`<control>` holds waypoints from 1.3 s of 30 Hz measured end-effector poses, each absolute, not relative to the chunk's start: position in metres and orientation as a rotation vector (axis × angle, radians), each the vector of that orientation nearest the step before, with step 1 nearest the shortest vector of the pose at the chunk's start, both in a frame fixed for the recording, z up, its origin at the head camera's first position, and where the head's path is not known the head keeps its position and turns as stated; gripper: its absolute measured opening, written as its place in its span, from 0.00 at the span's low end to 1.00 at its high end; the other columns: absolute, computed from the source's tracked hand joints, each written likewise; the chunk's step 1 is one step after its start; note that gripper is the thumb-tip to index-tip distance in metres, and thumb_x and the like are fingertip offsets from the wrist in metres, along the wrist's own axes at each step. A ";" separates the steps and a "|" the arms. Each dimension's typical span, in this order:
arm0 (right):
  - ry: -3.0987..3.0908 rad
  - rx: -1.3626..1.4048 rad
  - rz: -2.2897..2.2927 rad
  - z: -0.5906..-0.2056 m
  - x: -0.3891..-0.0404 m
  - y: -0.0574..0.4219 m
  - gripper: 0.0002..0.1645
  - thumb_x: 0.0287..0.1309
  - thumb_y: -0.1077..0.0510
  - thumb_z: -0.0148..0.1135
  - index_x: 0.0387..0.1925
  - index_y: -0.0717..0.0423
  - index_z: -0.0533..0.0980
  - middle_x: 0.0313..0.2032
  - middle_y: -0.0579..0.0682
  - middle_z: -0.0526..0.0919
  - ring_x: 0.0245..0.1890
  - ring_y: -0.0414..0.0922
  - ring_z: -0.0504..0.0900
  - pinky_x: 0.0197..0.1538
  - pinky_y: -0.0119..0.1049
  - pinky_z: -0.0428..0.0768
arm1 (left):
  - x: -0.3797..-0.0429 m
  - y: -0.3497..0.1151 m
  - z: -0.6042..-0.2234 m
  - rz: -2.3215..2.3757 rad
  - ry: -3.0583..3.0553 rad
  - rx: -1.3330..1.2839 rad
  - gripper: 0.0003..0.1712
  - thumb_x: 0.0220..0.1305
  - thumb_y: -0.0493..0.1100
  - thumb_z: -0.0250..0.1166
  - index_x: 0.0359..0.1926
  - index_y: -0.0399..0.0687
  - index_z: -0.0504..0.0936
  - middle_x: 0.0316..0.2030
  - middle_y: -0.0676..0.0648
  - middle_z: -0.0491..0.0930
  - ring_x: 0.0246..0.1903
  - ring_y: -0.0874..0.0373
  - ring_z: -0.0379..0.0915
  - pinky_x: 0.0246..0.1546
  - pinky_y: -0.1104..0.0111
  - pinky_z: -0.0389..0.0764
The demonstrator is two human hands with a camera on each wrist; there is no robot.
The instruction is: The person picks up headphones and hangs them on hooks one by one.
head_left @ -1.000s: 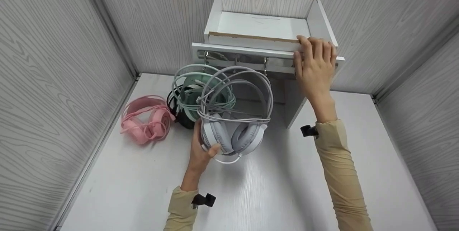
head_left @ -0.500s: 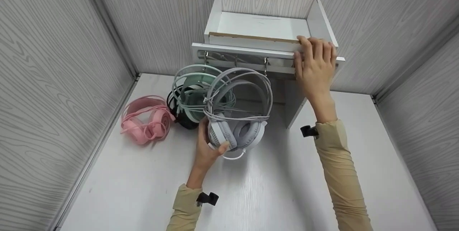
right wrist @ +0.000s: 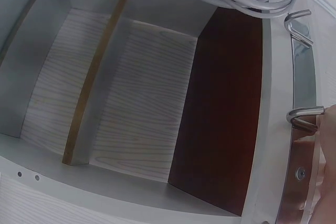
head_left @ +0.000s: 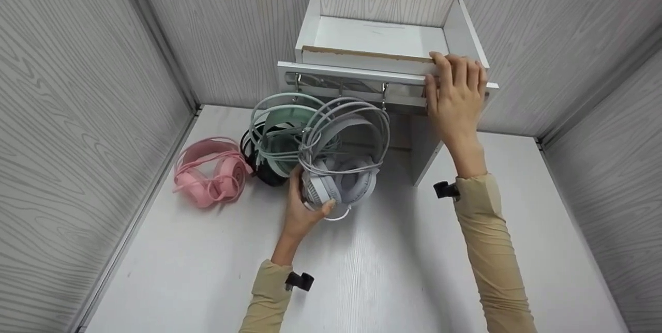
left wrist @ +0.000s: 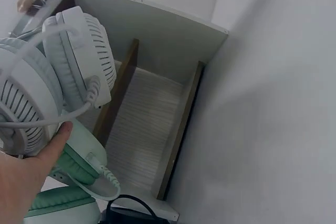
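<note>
My left hand (head_left: 302,214) grips the left ear cup of white-and-grey headphones (head_left: 359,188), thumb at the cup's lower front. Their headband and bundled cable stand upright just below the metal hooks (head_left: 384,96) of a white shelf unit (head_left: 357,70); contact with a hook cannot be told. In the left wrist view, both perforated cups (left wrist: 97,51) show beside the thumb. My right hand (head_left: 457,100) holds the right end of the unit's front rail, fingers over the top. Mint green headphones (head_left: 289,116) hang to the left, with black headphones (head_left: 268,172) partly hidden behind.
Pink headphones (head_left: 227,178) lie on the white tabletop (head_left: 382,281) at the left. A side panel (head_left: 424,147) of the unit stands right of the held headphones. Wood-grain walls (head_left: 88,116) enclose the table. A bare hook (right wrist: 304,116) is close to my right hand.
My left hand has moved right and farther from me with the white-and-grey headphones, tilting their cups back below the hook rail. The right hand stays on the rail.
</note>
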State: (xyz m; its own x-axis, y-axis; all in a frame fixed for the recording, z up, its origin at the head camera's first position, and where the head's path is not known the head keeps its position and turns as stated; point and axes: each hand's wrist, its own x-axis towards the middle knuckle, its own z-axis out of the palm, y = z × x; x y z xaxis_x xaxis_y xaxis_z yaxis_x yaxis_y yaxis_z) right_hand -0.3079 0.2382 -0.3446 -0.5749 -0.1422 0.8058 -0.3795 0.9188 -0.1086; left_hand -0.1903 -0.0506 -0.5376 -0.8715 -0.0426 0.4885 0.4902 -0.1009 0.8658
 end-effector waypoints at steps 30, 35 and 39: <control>-2.175 0.375 0.327 -0.345 -0.308 0.237 0.24 0.79 0.44 0.42 0.67 0.48 0.70 0.56 0.57 0.74 0.60 0.57 0.67 0.73 0.52 0.53 | -0.194 -0.066 -0.543 -1.944 -2.009 -0.467 0.61 0.52 0.33 0.75 0.79 0.41 0.47 0.76 0.38 0.52 0.73 0.45 0.54 0.67 0.45 0.65; -2.173 0.376 0.332 -0.345 -0.308 0.238 0.24 0.79 0.44 0.42 0.67 0.48 0.70 0.56 0.57 0.74 0.60 0.57 0.67 0.73 0.52 0.53 | -0.192 -0.069 -0.545 -1.944 -1.930 -0.472 0.61 0.49 0.31 0.76 0.79 0.41 0.49 0.76 0.39 0.54 0.71 0.43 0.57 0.69 0.52 0.64; -2.180 0.368 0.327 -0.344 -0.307 0.239 0.25 0.79 0.44 0.41 0.67 0.47 0.70 0.57 0.56 0.74 0.60 0.56 0.67 0.73 0.52 0.52 | -0.190 -0.073 -0.546 -1.970 -1.784 -0.463 0.41 0.62 0.33 0.65 0.75 0.37 0.60 0.71 0.39 0.64 0.69 0.44 0.62 0.69 0.58 0.65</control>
